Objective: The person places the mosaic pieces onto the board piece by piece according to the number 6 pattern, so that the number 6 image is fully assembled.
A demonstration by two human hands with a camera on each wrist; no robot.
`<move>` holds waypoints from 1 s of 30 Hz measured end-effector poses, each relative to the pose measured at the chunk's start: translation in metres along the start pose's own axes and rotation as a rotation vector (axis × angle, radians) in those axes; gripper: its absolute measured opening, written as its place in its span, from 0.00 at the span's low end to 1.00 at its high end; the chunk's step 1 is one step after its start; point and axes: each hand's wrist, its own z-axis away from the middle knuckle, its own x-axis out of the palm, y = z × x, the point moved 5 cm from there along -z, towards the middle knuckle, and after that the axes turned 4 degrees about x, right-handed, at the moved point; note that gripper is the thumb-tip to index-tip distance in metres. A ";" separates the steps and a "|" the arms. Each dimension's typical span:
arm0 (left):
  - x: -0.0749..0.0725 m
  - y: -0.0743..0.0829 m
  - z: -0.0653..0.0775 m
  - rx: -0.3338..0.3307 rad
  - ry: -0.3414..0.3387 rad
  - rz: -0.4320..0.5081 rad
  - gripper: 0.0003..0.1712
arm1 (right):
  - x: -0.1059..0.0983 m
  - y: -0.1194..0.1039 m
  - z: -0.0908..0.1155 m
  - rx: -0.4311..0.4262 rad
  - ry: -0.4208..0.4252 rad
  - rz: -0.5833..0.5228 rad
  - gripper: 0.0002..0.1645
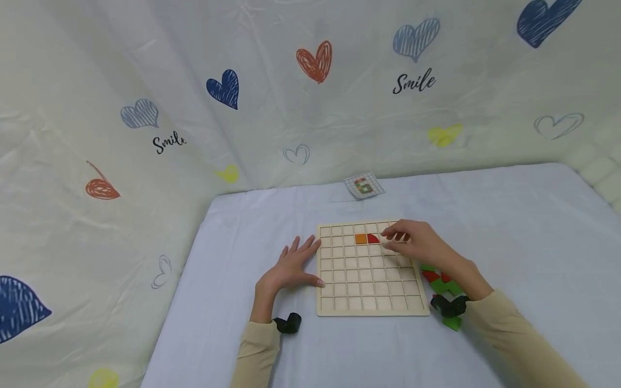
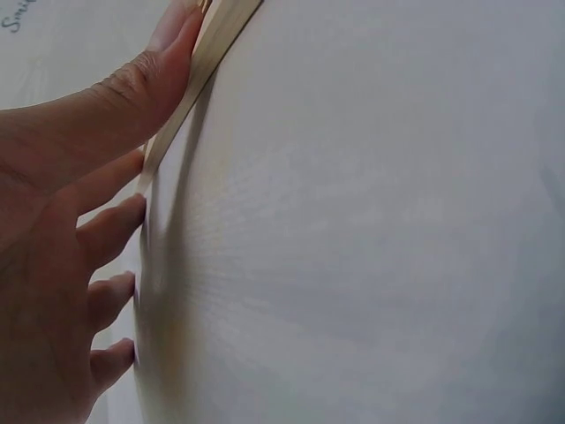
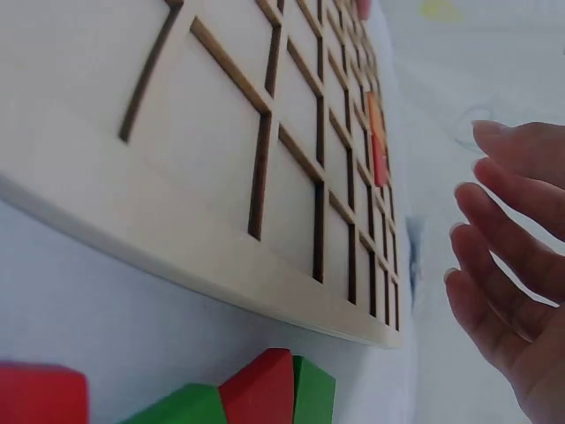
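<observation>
left hand, fingers spread, touching the left edge of a square pale-wood grid board, the right hand, fingers curved and empty, hovers by a red quarter-round piece near the far edge, likely light, stiff, best pinched by its sides.

One left hand, one right hand, two sleeves, two black wrist devices. One gridded board, bearing one orange square and one red quarter-round. Beside it, at least two loose red pieces and at least three green pieces, some partly hidden. One printed card. On the backdrop: three dark blue hearts, two striped hearts, two red-orange hearts, three outlined hearts, three yellow shapes, two "Smile" words.
</observation>
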 end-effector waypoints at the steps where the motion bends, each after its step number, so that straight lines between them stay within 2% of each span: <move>1: 0.000 0.000 0.000 0.000 0.001 -0.001 0.62 | -0.002 -0.001 0.003 0.001 0.012 0.001 0.13; 6: 0.000 0.001 0.001 0.003 0.005 0.007 0.62 | -0.009 -0.003 0.017 0.010 0.071 0.002 0.13; 11: 0.000 0.003 0.002 0.008 0.006 0.007 0.62 | -0.017 -0.003 0.022 0.013 0.120 0.023 0.12; 17: 0.001 0.000 0.000 0.004 0.006 -0.013 0.62 | -0.030 0.011 0.023 0.051 0.144 0.040 0.11; 20: 0.002 -0.002 0.000 -0.001 0.010 -0.013 0.62 | -0.035 0.023 0.024 0.096 0.112 0.065 0.11; 24: 0.005 -0.008 -0.003 -0.014 0.011 -0.017 0.63 | -0.044 0.038 0.026 0.181 0.024 0.094 0.12; 30: 0.006 -0.004 -0.003 -0.016 0.005 -0.022 0.62 | -0.054 0.060 0.034 0.270 -0.109 0.123 0.15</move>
